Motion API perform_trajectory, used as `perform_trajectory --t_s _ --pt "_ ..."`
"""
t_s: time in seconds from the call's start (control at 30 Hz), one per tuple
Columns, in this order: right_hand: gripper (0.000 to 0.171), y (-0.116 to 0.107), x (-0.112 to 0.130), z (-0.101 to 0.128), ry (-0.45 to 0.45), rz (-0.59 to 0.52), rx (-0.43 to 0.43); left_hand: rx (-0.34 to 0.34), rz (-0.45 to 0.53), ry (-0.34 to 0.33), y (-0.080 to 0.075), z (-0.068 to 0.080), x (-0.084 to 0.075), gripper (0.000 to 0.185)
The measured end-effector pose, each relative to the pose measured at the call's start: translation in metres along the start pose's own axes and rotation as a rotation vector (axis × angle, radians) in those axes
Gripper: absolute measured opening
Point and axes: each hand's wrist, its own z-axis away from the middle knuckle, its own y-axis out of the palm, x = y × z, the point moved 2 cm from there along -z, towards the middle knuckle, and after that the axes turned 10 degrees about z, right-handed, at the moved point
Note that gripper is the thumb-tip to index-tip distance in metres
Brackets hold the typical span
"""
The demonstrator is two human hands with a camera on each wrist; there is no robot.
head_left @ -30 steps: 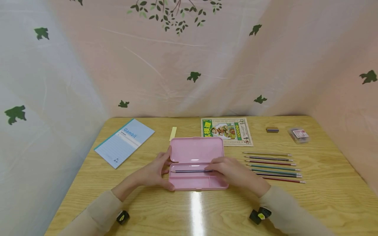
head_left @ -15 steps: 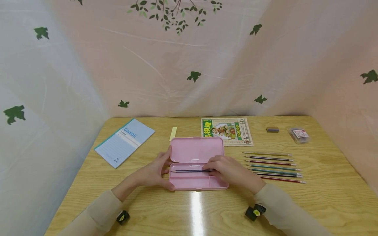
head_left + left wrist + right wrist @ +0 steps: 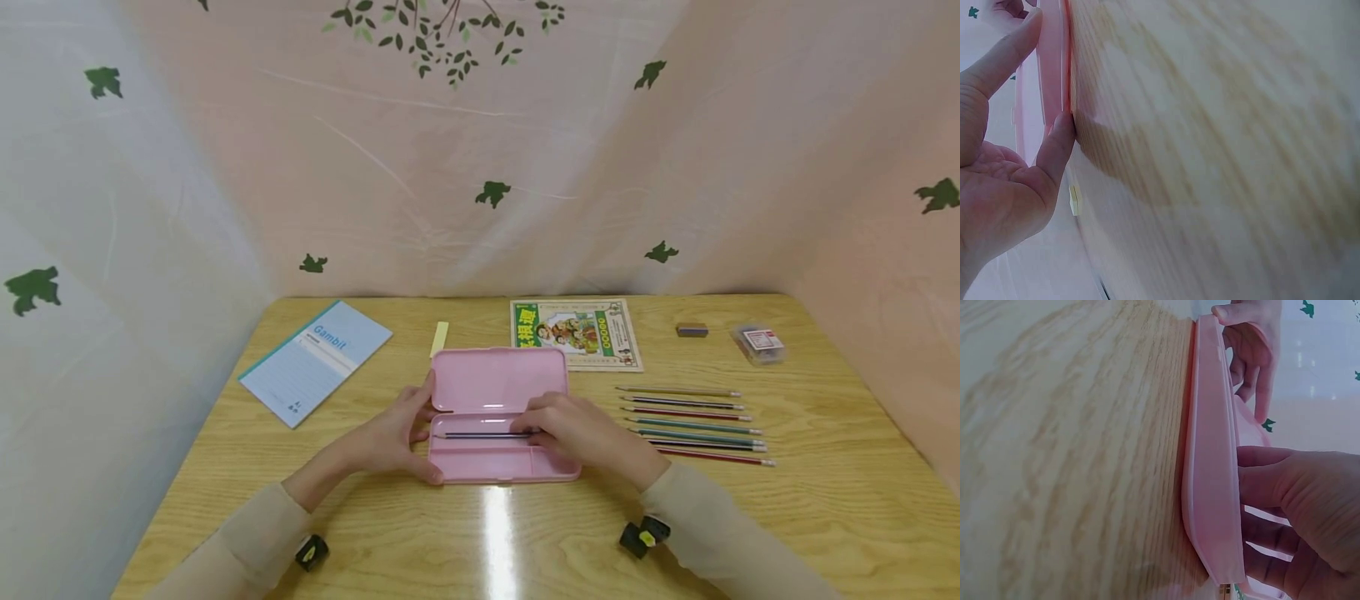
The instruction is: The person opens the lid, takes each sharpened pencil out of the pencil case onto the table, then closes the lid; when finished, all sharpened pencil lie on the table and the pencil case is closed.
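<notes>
An opened pink pencil case point(image 3: 480, 467) lies on the table in the head view, its lid point(image 3: 498, 379) tipped back. My left hand point(image 3: 386, 433) holds the case's left end, thumb at the front corner and fingers toward the hinge. In the left wrist view its fingers point(image 3: 1055, 147) touch the case wall. A dark-striped pencil point(image 3: 480, 435) lies in the rear compartment, point to the left. My right hand point(image 3: 573, 429) reaches into the case and pinches the pencil near its right end; the fingertips are hidden behind the case wall in the right wrist view.
Several pencils point(image 3: 693, 425) lie in a row to the right. Behind them are an eraser point(image 3: 692, 331) and a small clear box point(image 3: 761, 343). A picture booklet point(image 3: 600, 333) and yellow sticky notes point(image 3: 440, 339) sit behind the case; a blue notebook point(image 3: 318, 362) lies at left.
My right hand and forearm have shifted slightly left over the case. The pencil lies in nearly the same place, and my left hand has kept its hold.
</notes>
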Motion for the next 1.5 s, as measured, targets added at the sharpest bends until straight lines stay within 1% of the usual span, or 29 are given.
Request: perform_trajectory --t_s 0.2,0.3,0.43,0.6,0.77,0.9,1.27,1.5 --pt "0.026 0.000 0.007 0.000 0.047 0.030 0.007 0.004 -0.014 -0.005 0.000 0.001 -0.002 0.140" --pt "0.024 0.001 0.009 0.000 0.052 0.065 0.009 -0.001 -0.030 -0.014 0.000 0.001 -0.003 0.141" --pt "0.023 0.001 0.011 -0.001 0.041 0.104 0.001 -0.004 -0.043 -0.020 0.000 0.001 -0.002 0.142" --pt "0.022 0.001 0.011 -0.002 0.028 0.121 0.001 -0.005 -0.049 -0.018 0.000 0.001 -0.002 0.141" --pt "0.024 0.002 0.011 -0.002 -0.015 0.138 -0.018 -0.014 -0.067 -0.033 -0.002 0.001 -0.001 0.141" --pt "0.025 0.003 0.011 -0.001 -0.042 0.158 -0.036 -0.015 -0.061 -0.037 -0.002 0.001 -0.002 0.142" --pt "0.026 0.004 0.011 -0.001 -0.061 0.170 -0.059 -0.013 -0.057 -0.039 -0.001 0.000 -0.003 0.142" --pt "0.028 0.003 0.012 0.003 -0.066 0.189 -0.048 -0.007 -0.057 -0.032 -0.001 0.001 -0.004 0.143"
